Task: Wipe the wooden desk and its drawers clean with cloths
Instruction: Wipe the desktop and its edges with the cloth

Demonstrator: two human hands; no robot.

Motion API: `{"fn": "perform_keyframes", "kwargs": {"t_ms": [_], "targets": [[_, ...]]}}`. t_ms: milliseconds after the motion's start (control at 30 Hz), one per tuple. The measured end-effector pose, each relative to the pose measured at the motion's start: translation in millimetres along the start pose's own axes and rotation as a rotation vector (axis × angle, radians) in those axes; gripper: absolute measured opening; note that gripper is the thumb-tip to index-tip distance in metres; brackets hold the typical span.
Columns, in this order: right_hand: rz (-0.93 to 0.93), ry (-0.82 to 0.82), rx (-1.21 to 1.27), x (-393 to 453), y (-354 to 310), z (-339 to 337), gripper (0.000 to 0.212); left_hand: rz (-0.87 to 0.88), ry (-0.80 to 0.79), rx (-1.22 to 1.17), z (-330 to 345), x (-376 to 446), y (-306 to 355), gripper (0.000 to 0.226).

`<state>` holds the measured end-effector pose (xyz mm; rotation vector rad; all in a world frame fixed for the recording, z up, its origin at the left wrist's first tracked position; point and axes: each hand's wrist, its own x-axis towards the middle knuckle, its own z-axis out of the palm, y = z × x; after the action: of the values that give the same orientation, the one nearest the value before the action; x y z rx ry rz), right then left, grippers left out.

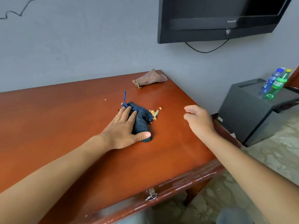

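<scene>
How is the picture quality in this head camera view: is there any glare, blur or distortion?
Head view: soft, even light with faint shadows under the left hand and blue cloth; a pale sheen on the desk near the brown cloth; wide-angle bending tilts the desk edge and the television; the near desk front and bottom corners are blurred.

Red-brown desk (64, 120), dark blue cloth (142, 122), brown cloth (150, 79), grey wall (80, 46), black television (218, 18).

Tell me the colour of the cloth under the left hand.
Dark blue; the cloth under the left hand shows clearly in the head view.
</scene>
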<state>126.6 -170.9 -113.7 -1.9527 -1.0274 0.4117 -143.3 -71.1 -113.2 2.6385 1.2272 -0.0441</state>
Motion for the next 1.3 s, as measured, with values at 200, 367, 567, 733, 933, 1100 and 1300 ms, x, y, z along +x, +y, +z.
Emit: {"fn": "perform_keyframes", "kwargs": {"t_ms": [200,367,567,733,933,1100,1300], "targets": [[-0.021,0.235,0.149,32.3,33.6,-64.7,0.037,-0.065,0.075,0.050,11.2,21.7,38.2,0.137],[0.039,0.269,0.236,58.7,58.8,-96.3,0.036,-0.068,0.101,0.061,15.3,42.9,52.1,0.134],[0.054,0.194,0.351,85.5,78.1,-105.5,0.033,-0.060,0.120,0.040,17.2,71.5,75.3,0.131],[0.019,0.177,0.429,101.4,88.8,-121.3,0.030,-0.066,0.117,0.065,18.5,93.7,90.6,0.129],[0.055,0.234,0.515,104.0,117.5,-134.7,0.030,-0.076,0.125,0.118,18.7,121.7,115.5,0.128],[0.072,0.256,0.495,101.6,136.0,-157.7,0.028,-0.046,0.158,0.145,19.5,156.3,157.9,0.116],[0.070,0.326,0.464,96.2,151.1,-196.3,0.030,0.121,0.052,0.292,13.3,228.0,225.7,0.068]]}}
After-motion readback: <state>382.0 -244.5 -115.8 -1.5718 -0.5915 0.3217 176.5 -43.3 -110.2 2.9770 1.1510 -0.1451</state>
